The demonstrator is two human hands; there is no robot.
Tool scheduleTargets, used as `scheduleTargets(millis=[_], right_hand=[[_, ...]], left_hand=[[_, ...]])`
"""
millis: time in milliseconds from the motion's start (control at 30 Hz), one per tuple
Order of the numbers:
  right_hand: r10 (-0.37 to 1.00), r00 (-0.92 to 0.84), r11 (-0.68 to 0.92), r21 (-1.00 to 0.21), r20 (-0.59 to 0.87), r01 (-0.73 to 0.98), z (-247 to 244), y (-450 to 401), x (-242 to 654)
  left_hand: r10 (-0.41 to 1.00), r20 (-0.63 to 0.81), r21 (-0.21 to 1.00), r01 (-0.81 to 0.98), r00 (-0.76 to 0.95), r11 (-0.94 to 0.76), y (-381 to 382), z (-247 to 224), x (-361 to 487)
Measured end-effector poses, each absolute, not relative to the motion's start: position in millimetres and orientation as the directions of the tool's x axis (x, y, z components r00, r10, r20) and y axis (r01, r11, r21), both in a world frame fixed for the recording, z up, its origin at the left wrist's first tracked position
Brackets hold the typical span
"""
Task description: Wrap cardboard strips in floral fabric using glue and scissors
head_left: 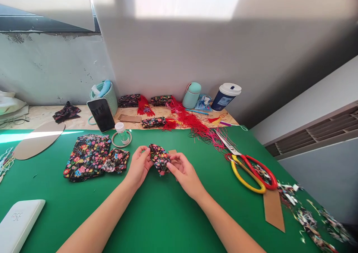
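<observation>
A small black floral fabric piece [160, 159] is held up between both hands, over the middle of the green mat [167, 215]. My left hand [139, 166] pinches its left edge, while my right hand [183, 172] grips the right edge between thumb and fingers. Behind the right fingers a bit of brown cardboard [172, 152] shows, mostly hidden. To the left lie a folded floral cloth [87, 158] and a smaller crumpled floral piece [117, 160] touching its side. Near these stands a small white-capped clear bottle [122, 133] inside a ring [114, 143].
Scissors [246, 167] with red and yellow handles lie at right, beside fabric scraps [310, 223]. Along the back are a phone [101, 115], a basket [112, 96], red tassels [187, 120], a mint flask [192, 95] and a lidded cup [226, 96]. A white device [22, 223] sits front left.
</observation>
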State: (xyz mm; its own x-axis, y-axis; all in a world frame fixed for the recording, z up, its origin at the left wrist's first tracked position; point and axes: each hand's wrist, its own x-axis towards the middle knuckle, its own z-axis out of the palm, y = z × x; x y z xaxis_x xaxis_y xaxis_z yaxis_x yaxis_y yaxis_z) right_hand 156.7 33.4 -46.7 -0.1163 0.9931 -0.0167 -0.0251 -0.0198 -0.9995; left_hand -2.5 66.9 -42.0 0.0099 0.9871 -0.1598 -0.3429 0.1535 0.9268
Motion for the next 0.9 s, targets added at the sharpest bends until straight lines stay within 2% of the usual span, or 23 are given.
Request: scheduleTargets(millis=[100,200,367,667,767,900], right_hand=[[0.977,-0.146,-0.186,-0.959,-0.157,-0.212,-54,37,158],[0.961,-0.163,-0.258,-0.939,-0.225,-0.225,-54,40,163],[0.967,-0.137,-0.241,-0.942,-0.214,-0.234,-39,45,182],[0.982,0.055,-0.154,-0.932,-0.182,-0.329,-33,54,199],[0.994,0.072,-0.069,-0.976,-0.085,-0.205,-34,56,202],[0.99,-0.087,0.127,-0.976,0.113,0.178,-33,57,209]], left_hand=[[0.972,-0.232,0.851,-0.475,0.039,0.222,64,-35,0],[0.953,-0.291,0.783,-0.553,0.078,0.285,63,-29,0],[0.932,-0.346,0.749,-0.568,0.106,0.342,61,-26,-1],[0.93,-0.335,0.83,-0.421,0.149,0.366,48,-22,6],[0.913,-0.349,0.859,-0.319,0.21,0.402,43,-20,10],[0.865,-0.393,0.862,-0.204,0.311,0.465,33,-21,19]])
